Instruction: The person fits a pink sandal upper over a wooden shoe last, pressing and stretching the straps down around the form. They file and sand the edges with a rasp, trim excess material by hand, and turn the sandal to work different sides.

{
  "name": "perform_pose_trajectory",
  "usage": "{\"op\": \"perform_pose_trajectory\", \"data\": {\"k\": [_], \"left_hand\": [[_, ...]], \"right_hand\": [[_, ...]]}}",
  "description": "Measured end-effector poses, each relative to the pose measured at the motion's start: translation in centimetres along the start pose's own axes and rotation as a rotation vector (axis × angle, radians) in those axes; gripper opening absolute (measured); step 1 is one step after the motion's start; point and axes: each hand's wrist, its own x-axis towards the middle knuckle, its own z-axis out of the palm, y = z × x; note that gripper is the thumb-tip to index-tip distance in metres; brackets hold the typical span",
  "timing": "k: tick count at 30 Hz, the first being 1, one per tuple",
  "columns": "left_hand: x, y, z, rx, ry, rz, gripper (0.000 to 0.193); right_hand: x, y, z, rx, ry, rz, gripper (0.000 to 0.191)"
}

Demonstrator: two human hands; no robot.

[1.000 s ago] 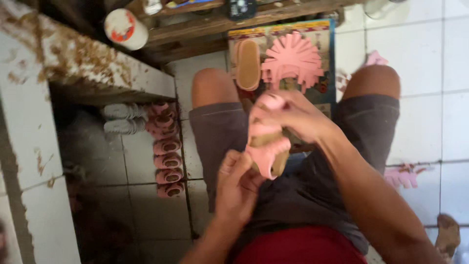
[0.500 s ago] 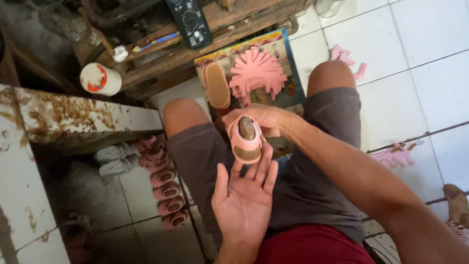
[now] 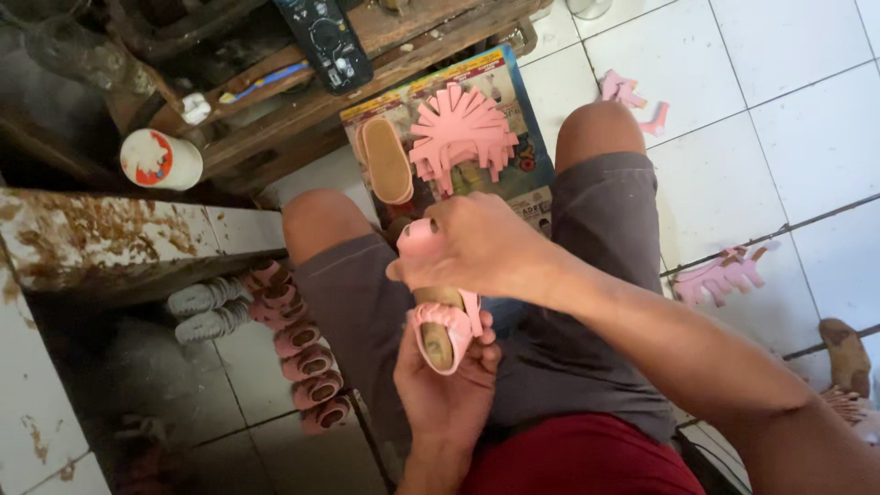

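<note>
right hand: fingers curled shut over the toe end of the small pink sandal, palm down, covering its upper half. left hand: half closed, fingers cupped under and around the sandal's heel end, thumb side against the fringed strap. the sandal sits over the lap, pinched between the two hands, right hand above it, left hand below it, tan insole showing.

counted, placed from the sandal: one tan sole just beyond it, lying on a printed board between the knees; one pink fringed cut piece beside that sole on the same board; one row of finished pink sandals to its left on the floor, about five visible; two grey pieces left of that row; three loose pink cut pieces on the white tiles to its right, one far, one near, one at the frame edge; one white cup far left beyond it, at the wooden bench.
</note>
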Motion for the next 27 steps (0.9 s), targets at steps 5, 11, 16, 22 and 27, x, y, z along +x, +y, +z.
{"op": "perform_pose_trajectory", "data": {"k": [5,11,16,22,27], "left_hand": [[0.3,1.4,-0.7,0.176,0.099,0.014,0.050],[0.1,8.6,0.2,1.655,-0.165,1.027,0.026],[0.0,13.2,1.7,1.996,-0.330,1.045,0.020],[0.4,13.6,1.8,1.996,-0.400,0.986,0.021],[0.4,13.9,1.2,1.982,-0.393,0.937,0.021]], "right_hand": [[-0.8,0.0,-0.7,0.368,-0.057,-0.008,0.047],[-0.7,2.4,-0.3,0.656,-0.196,-0.361,0.056],[2.0,1.4,4.0,0.312,-0.072,-0.703,0.050],[4.7,1.0,4.6,0.229,-0.147,-0.710,0.022],[5.4,1.8,5.8,0.271,-0.140,-0.714,0.013]]}}
